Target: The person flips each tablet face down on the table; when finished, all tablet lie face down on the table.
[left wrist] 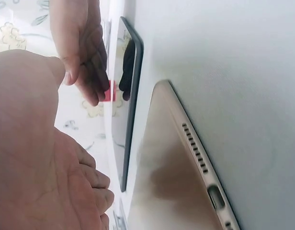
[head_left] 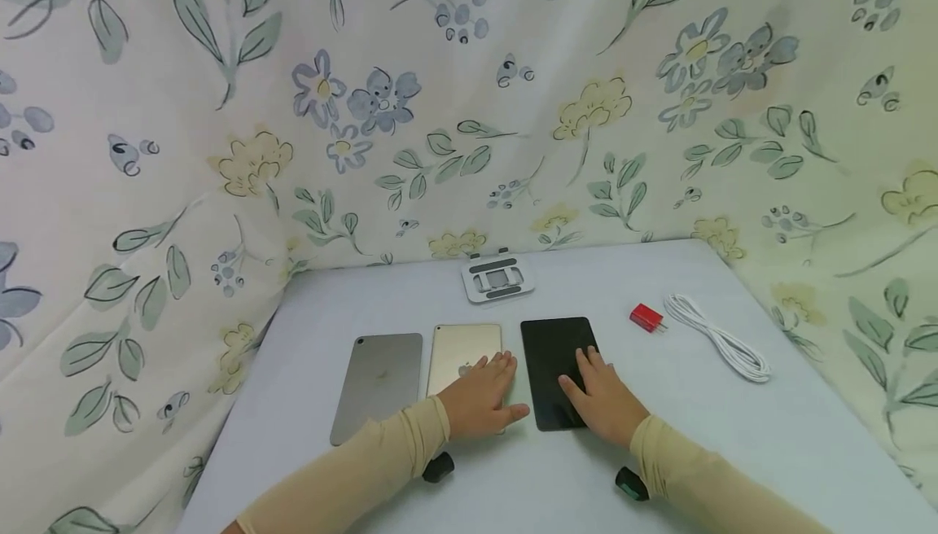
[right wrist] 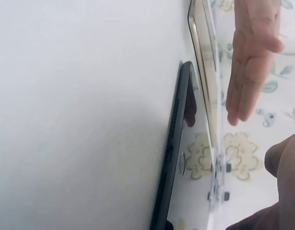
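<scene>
on the left part of the white counter point(head_left: 733, 436) lies a grey tablet point(head_left: 379, 383), back side up, and no hand touches it. just beside it on the right is a gold tablet point(head_left: 464, 351), also back side up. the left hand point(head_left: 479, 396) rests flat on its near half, with the fingers point(head_left: 504, 365) straight and close together, not curled around anything. next comes a black tablet point(head_left: 554, 363), screen up, near the gold one but apart from it. the right hand point(head_left: 604, 396) lies on its near right part, its fingers straight and a little spread. behind the tablets, near the flowered cloth point(head_left: 220, 151), stands a small folding stand point(head_left: 497, 278). further right are a red charger plug point(head_left: 647, 317) and a coiled white cable point(head_left: 718, 339), close to each other.

i think both touched tablets are thin, stiff and quite light, with smooth slippery surfaces, and the black screen is fragile. lying flat, they give little to grip; the long side edges look the best place to take hold.
</scene>
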A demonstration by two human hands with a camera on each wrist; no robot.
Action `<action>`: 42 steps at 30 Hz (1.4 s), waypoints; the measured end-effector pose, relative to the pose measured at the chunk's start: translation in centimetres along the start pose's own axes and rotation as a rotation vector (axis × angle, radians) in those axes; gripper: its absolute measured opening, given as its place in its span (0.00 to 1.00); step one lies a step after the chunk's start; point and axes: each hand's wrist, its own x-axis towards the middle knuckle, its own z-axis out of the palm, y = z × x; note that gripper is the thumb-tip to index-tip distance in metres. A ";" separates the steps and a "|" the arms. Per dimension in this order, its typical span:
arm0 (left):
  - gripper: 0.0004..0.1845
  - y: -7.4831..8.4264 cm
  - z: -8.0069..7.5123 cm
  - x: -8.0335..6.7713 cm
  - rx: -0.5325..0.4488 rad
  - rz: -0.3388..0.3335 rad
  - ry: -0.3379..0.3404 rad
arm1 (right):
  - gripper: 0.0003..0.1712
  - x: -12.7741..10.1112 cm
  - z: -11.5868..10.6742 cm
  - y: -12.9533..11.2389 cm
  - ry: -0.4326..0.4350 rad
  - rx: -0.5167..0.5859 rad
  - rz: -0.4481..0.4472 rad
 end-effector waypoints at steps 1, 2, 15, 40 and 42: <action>0.47 0.2 0.1 0.2 0.000 0.007 -0.007 | 0.48 -0.1 -0.1 0.3 -0.002 -0.001 0.002; 0.47 0.4 0.1 0.3 -0.003 0.013 -0.013 | 0.48 -0.1 -0.2 0.5 -0.002 0.002 0.005; 0.47 2.1 0.9 2.3 0.030 0.048 -0.090 | 0.47 -0.9 -0.6 2.1 -0.018 0.059 0.049; 0.49 2.5 1.3 1.9 0.184 0.026 -0.129 | 0.34 -1.0 -1.3 2.0 0.044 0.298 -0.005; 0.48 2.5 1.3 1.9 0.179 0.020 -0.129 | 0.33 -1.2 -1.4 1.8 0.065 0.327 -0.019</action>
